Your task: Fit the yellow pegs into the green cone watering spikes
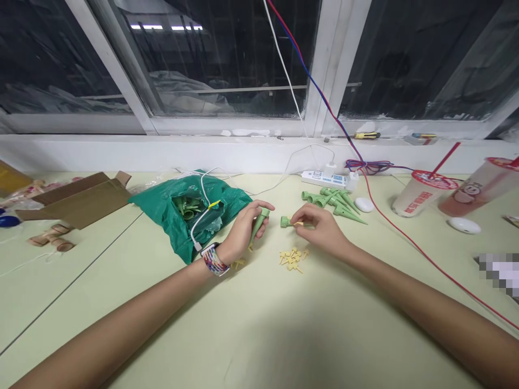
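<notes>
My left hand (243, 229) is closed around a green plastic cone spike (258, 222), tip pointing down toward the table. My right hand (318, 227) pinches a small green cap piece (286, 221) with a yellow pin in it, held just right of the cone. A small heap of yellow pins (292, 259) lies on the table below both hands. A pile of finished-looking green cones (334, 201) lies behind my right hand. A green plastic bag (190, 213) with more green parts sits left of my left hand.
A white power strip (324, 178) with red, blue and white cables lies by the window sill. Two drink cups with straws (421, 193) stand at the right, two white oval objects (464, 225) near them. A flattened cardboard box (81, 199) lies at the left.
</notes>
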Demonstrator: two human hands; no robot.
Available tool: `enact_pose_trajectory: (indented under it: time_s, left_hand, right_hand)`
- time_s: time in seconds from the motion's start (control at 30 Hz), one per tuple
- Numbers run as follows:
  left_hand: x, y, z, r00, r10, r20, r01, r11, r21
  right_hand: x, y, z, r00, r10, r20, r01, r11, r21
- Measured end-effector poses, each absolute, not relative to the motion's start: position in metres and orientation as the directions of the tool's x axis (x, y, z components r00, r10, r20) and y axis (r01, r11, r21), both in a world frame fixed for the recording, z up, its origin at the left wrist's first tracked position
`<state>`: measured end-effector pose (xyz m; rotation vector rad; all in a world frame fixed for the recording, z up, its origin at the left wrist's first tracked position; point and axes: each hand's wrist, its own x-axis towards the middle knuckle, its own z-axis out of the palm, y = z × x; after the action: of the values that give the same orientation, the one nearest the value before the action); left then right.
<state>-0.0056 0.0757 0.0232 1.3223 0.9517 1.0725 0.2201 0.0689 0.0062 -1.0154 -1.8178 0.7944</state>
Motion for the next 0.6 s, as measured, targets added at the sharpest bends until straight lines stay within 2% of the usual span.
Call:
enact_pose_trajectory:
  time_s: [0.07,0.13,0.2,0.27,0.43,0.6]
  left_hand:
    - [-0.007,0.076,0.024,0.244,0.969,0.045,-0.053,-0.033,0.998]
    - [-0.01,0.078,0.026,0.231,0.972,0.046,-0.063,-0.032,0.997]
    - [-0.012,0.079,0.028,0.231,0.971,0.055,-0.073,-0.039,0.997]
    - [-0.012,0.079,0.029,0.232,0.972,0.046,-0.08,-0.028,0.996]
    - [-0.009,0.077,0.024,0.262,0.965,0.003,-0.067,0.016,0.998]
    - [-0.01,0.077,0.024,0.283,0.959,0.025,-0.076,-0.003,0.997]
  right_hand:
    - [0.228,0.077,-0.001,-0.285,0.878,0.384,0.489,0.478,-0.73]
    - [0.231,0.08,-0.006,-0.336,0.857,0.39,0.644,0.512,-0.569]
    - [0.231,0.08,-0.009,-0.392,0.842,0.37,0.745,0.527,-0.409]
    - [0.229,0.081,-0.011,-0.409,0.855,0.32,0.798,0.505,-0.33]
    - [0.239,0.095,-0.015,-0.361,0.898,0.251,0.787,0.438,-0.435]
    - [0.258,0.103,-0.009,-0.417,0.867,0.271,0.694,0.497,-0.521]
